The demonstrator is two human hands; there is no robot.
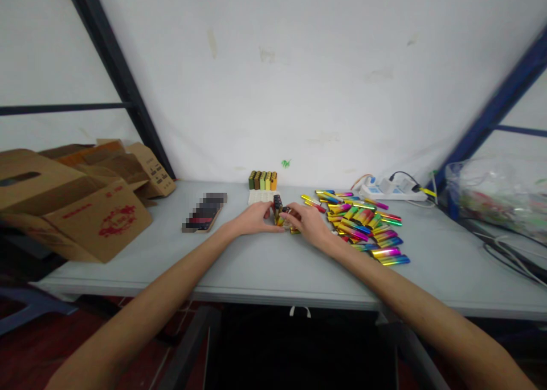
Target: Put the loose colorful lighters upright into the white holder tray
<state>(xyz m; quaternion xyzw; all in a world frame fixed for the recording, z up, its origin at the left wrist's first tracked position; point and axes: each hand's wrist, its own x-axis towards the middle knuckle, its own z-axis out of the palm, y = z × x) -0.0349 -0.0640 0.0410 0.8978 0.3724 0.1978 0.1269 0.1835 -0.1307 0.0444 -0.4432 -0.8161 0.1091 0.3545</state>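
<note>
In the head view, my left hand (255,219) is closed round the left side of a small group of lighters (277,203) with dark tops, in the middle of the table. My right hand (308,222) comes in from the other side, its fingers pinched on a lighter (285,211) at the near end of that group. The fingers partly hide these lighters. Just behind my left hand lies a white tray (257,196) with small compartments. Several upright lighters (262,181) in green, brown and yellow rows stand at its back. Close to my right hand spreads a pile of shiny multicoloured lighters (359,222).
A phone (205,213) lies left of my hands on the grey table (256,270). Open cardboard boxes (106,219) stand at the left end. At the back right is a white power strip (391,189) with cables. A clear plastic bag (499,190) is at the far right.
</note>
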